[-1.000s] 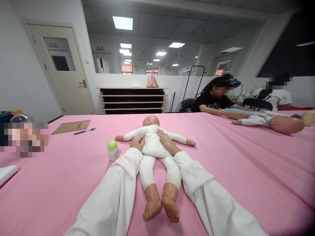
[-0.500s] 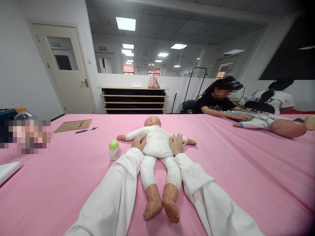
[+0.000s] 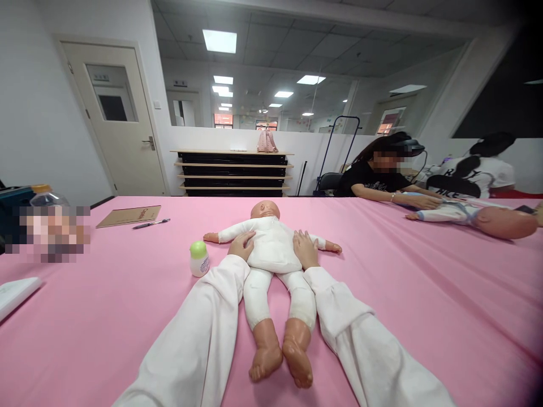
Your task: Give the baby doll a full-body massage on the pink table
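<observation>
A baby doll (image 3: 274, 249) with a white cloth body and bare vinyl head, hands and feet lies on the pink-covered table (image 3: 127, 316). Its arms stretch out sideways and its feet point toward me. My left hand (image 3: 241, 245) rests against the left side of the doll's torso, fingers extended. On the opposite side, my right hand (image 3: 305, 249) lies along the torso with its fingers stretched out. Neither hand is closed round the doll. Just left of my left forearm stands a small white bottle with a green cap (image 3: 199, 259).
A brown notebook (image 3: 129, 216) and a pen (image 3: 151, 223) lie at the far left, near a plastic bottle (image 3: 48, 198). A white object (image 3: 19, 294) sits at the left edge. Across the table on the right, a co-worker (image 3: 377, 178) handles another doll (image 3: 503, 221).
My right hand's fingers have straightened and drawn closer together on the doll's side. My left hand stays in place, and the whole view has shifted slightly.
</observation>
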A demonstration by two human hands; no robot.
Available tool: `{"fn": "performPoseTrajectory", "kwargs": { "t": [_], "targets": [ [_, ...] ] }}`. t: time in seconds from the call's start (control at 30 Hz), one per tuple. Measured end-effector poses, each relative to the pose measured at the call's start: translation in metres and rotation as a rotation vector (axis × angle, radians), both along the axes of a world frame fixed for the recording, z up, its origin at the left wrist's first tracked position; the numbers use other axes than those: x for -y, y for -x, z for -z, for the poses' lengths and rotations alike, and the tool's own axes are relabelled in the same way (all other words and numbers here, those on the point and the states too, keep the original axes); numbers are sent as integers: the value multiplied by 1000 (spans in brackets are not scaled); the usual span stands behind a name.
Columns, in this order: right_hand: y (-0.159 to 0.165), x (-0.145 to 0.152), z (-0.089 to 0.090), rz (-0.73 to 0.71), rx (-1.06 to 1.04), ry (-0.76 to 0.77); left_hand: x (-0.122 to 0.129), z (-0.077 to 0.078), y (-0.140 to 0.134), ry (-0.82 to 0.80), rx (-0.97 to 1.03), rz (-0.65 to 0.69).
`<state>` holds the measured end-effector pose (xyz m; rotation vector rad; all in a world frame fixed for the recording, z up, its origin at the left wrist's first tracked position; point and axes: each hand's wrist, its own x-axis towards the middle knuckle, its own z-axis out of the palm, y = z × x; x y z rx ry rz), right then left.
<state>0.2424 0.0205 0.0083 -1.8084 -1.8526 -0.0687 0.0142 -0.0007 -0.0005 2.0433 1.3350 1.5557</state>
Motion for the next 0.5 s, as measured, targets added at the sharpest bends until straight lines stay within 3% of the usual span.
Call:
{"fn": "performPoseTrajectory", "kwargs": {
  "t": [0.13, 0.2, 0.27, 0.37, 0.43, 0.5],
  "targets": [
    [3, 7, -4, 211, -32, -66, 1, -1, -1, 21, 16, 20],
    [4, 8, -6, 223, -37, -126, 0, 0, -1, 35, 33, 31],
    [4, 6, -7, 82, 15, -153, -1, 1, 0, 51, 48, 26],
    [4, 3, -6, -200, 100, -75, -4, 4, 1, 57, 86, 9],
    [4, 1, -5, -235, 106, -25, -6, 6, 2, 51, 99, 13],
    [4, 1, -4, -167, 96, -12, -7, 6, 3, 55, 93, 22]
  ]
}}
